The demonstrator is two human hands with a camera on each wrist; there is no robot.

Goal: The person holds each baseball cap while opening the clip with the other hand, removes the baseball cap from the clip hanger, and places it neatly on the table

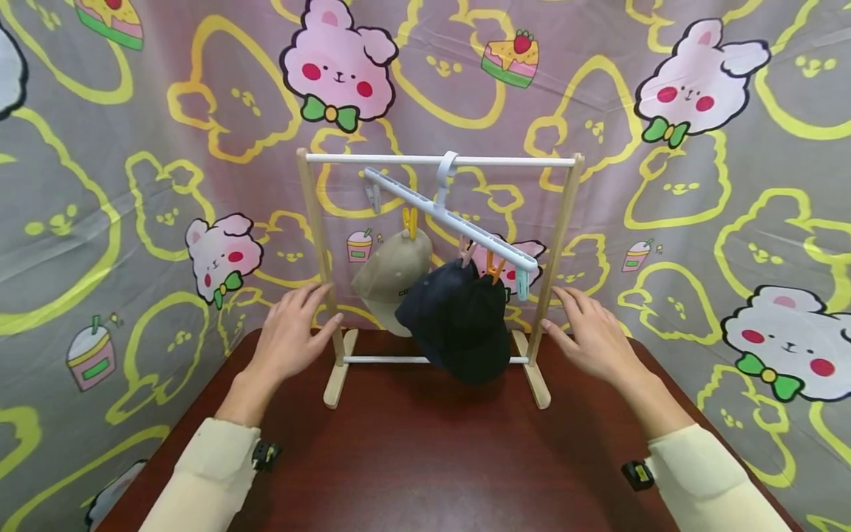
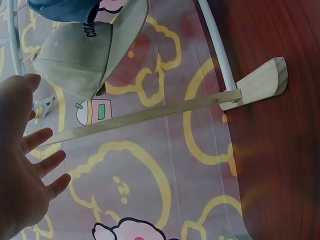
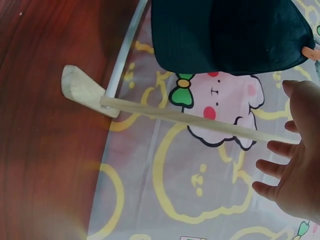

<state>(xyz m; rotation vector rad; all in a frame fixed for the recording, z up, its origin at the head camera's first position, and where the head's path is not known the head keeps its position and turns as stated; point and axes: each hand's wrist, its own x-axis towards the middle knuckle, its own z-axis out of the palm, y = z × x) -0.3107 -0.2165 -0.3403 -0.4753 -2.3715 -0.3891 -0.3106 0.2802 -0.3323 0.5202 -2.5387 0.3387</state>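
Observation:
My left hand [image 1: 292, 332] is beside the left wooden post [image 1: 318, 229] of a small clothes rack, fingers spread. On the other side, my right hand [image 1: 595, 332] is by the right post [image 1: 564, 222], its fingers also loose. Neither holds anything; whether fingertips touch the posts is unclear. From the white top bar [image 1: 372, 159] a pale clip hanger [image 1: 415, 199] hangs askew. Clipped below it are a beige cap [image 1: 399, 270], a dark navy cap [image 1: 432, 303] and a black cap [image 1: 482, 329], which overlap. Visible pegs include a yellow clip [image 1: 411, 222] and an orange clip [image 1: 494, 264].
The rack stands on wooden feet [image 1: 537, 380] joined by a white lower bar [image 1: 385, 360], on a dark red-brown table [image 1: 412, 458]. Patterned cloth [image 1: 253, 185] with cartoon animals hangs behind and on both sides. A teal clip [image 1: 522, 285] dangles at the hanger's near end.

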